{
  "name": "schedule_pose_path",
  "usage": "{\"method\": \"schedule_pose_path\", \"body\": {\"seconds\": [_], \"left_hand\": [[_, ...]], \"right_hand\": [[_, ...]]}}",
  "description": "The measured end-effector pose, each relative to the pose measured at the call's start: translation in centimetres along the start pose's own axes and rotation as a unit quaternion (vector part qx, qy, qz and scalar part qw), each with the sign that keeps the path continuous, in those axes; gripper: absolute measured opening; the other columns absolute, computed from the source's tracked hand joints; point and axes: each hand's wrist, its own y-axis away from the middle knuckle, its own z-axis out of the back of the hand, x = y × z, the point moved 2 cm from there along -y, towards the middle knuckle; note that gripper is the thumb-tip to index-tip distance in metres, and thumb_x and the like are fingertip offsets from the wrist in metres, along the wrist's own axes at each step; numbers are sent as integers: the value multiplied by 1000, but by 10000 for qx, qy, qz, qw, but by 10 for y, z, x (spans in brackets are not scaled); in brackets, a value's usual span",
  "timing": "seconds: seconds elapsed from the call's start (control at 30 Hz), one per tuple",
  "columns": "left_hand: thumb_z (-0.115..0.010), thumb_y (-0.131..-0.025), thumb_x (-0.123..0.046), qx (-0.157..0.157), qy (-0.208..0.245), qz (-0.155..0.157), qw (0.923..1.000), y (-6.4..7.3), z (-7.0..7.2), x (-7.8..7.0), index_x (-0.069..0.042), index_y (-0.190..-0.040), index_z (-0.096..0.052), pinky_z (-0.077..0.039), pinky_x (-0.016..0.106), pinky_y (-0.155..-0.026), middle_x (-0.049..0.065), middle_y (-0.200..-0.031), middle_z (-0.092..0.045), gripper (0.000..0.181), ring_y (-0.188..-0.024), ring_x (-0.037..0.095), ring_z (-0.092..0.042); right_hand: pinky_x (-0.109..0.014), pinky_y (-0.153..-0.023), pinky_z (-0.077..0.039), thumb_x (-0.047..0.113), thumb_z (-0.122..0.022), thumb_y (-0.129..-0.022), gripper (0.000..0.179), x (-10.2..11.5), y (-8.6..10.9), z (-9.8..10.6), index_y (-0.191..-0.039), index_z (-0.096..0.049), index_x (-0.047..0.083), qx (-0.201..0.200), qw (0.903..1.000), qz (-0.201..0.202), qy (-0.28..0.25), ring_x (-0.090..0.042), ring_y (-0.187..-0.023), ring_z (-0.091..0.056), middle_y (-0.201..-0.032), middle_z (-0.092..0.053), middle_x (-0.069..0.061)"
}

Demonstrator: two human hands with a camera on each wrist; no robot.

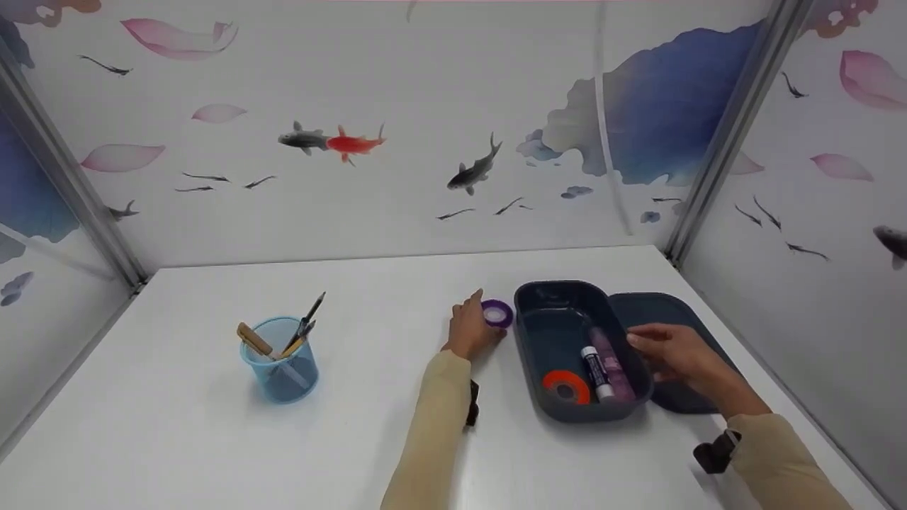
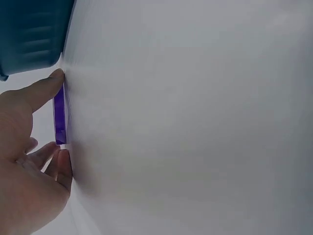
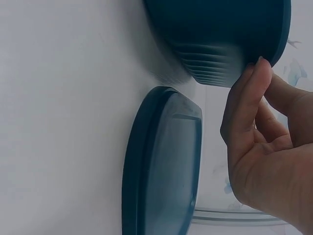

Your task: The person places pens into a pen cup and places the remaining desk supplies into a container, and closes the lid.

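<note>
My left hand [image 1: 471,327] holds a purple tape roll [image 1: 497,314] lying flat on the table, thumb at one side and fingers at the other. In the left wrist view, the purple roll [image 2: 59,117] shows edge-on between thumb and fingertips. A dark blue-green box [image 1: 528,368] stands just right of it. Inside are an orange tape roll [image 1: 577,382], a glue stick [image 1: 597,372] and a pinkish-purple translucent item [image 1: 613,365], its kind unclear. My right hand [image 1: 684,358] grips the box's right rim; the right wrist view shows fingertips at the box wall [image 3: 210,29].
The matching lid [image 1: 652,308] lies on the table right of the box, partly behind my right hand. A blue mesh pen cup [image 1: 287,379] with pencils and a wooden-handled tool stands at the left. Printed wall panels [image 1: 397,227] enclose the white table [image 1: 177,439].
</note>
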Motion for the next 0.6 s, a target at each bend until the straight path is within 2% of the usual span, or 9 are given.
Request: {"method": "schedule_pose_path", "body": {"seconds": [0.2,0.37,0.6], "left_hand": [[-81,-79,-23,-88,-51,171,9998,3,0,0,1,-149,-42,-46,49,-109,21,-144,-55,83,-127,38,-50],[-82,-80,-23,-106,-253,111,9996,1,1,-3,-1,-147,-45,-48,52,-107,20,-141,-58,79,-127,38,-51],[-82,-80,-25,-79,-191,239,9995,-4,2,-10,-2,-144,-48,-50,54,-104,21,-137,-60,76,-126,40,-53]], "right_hand": [[-32,-71,-59,42,-63,-97,63,-1,-1,-3,-143,-50,1,50,9999,-78,-70,-10,-92,-70,-110,-73,2],[-32,-73,-60,44,-63,-97,64,1,-1,-2,-143,-51,2,6,9999,-78,64,-10,-95,-69,-117,-71,-3],[-32,-77,-60,45,-63,-97,66,2,0,1,-144,-50,2,11,9999,-94,117,-11,-98,-69,-122,-69,-5]]}}
